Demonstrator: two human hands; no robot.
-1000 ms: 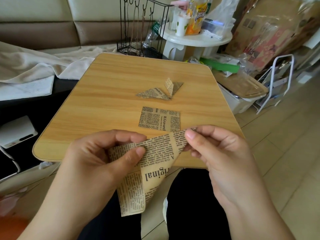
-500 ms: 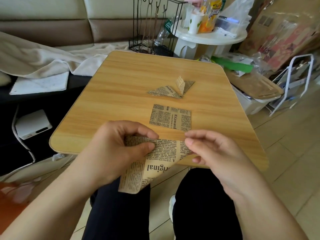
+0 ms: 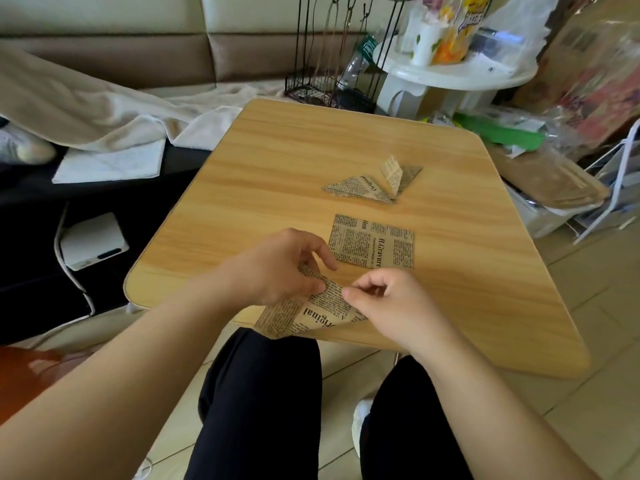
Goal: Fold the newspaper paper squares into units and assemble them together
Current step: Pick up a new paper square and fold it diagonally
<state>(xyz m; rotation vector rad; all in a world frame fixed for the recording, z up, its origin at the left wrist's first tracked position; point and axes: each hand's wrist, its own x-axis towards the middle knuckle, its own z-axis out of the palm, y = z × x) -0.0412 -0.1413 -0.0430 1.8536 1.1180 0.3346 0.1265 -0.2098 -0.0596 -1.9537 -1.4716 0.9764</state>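
A folded newspaper-print paper (image 3: 311, 313) lies over the near edge of the wooden table (image 3: 277, 174). My left hand (image 3: 277, 268) pinches its upper left corner. My right hand (image 3: 388, 303) pinches its right side with thumb and forefinger. A flat newspaper square (image 3: 372, 242) lies on the table just beyond my hands. Farther back sit two folded triangular units (image 3: 374, 183), joined at one tip, one flap standing up.
A sofa with a beige blanket (image 3: 104, 109) is at the left. A black wire rack (image 3: 332, 64) and a white round side table (image 3: 457, 77) with bottles stand behind the table. Boxes and bags crowd the right. My knees (image 3: 263, 393) are under the table's near edge.
Both hands have moved forward and brought the folded paper from above my lap down onto the table's near edge. The paper now lies flatter. The view has shifted left.
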